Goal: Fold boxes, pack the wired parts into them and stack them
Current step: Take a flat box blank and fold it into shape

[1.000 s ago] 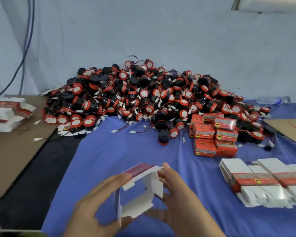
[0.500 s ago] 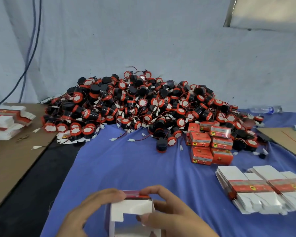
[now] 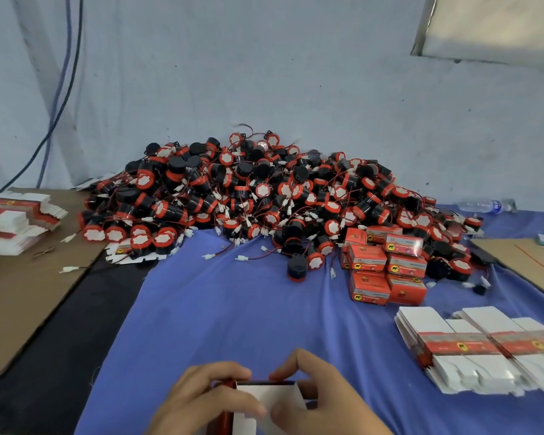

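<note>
Box, half-folded with a white flap facing up, is being held low in view over the near part of the blue cloth. The left hand is gripping its red left side; the right hand is pinching the far edge and, seemingly, the right wall, though blur is hiding the fingertips. Beyond, the heap of wired parts is lying against the wall, with packed red boxes at its right foot and flat blanks nearer, to the right.
</note>
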The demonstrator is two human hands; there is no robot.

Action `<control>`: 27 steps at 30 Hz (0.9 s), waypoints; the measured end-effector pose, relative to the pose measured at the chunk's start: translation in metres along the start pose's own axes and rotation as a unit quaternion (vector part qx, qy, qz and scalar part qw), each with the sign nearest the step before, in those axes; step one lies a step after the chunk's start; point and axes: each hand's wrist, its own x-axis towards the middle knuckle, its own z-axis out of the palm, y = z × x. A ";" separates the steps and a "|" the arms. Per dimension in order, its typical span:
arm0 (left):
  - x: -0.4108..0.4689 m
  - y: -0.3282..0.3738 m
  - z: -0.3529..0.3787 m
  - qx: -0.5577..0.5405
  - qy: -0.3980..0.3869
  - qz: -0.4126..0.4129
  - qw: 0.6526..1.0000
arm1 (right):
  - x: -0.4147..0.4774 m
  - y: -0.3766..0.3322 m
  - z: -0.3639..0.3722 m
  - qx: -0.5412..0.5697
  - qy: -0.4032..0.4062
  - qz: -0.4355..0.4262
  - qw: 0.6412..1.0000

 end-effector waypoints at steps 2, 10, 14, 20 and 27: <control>0.002 0.009 -0.002 0.032 0.059 -0.021 0.998 | -0.001 0.000 -0.003 0.010 -0.004 -0.001 1.000; 0.001 -0.017 -0.003 0.036 0.081 -0.033 0.996 | -0.002 -0.002 -0.001 0.040 -0.020 -0.045 0.998; 0.000 -0.023 0.006 0.022 0.142 -0.008 0.990 | -0.011 0.001 -0.018 0.136 -0.073 -0.045 0.987; 0.002 -0.004 0.014 -0.045 0.173 0.007 0.984 | -0.008 0.004 -0.026 0.137 -0.077 -0.099 0.983; 0.004 0.015 0.029 0.058 0.184 0.097 0.976 | 0.001 0.015 -0.005 0.186 -0.008 -0.134 0.973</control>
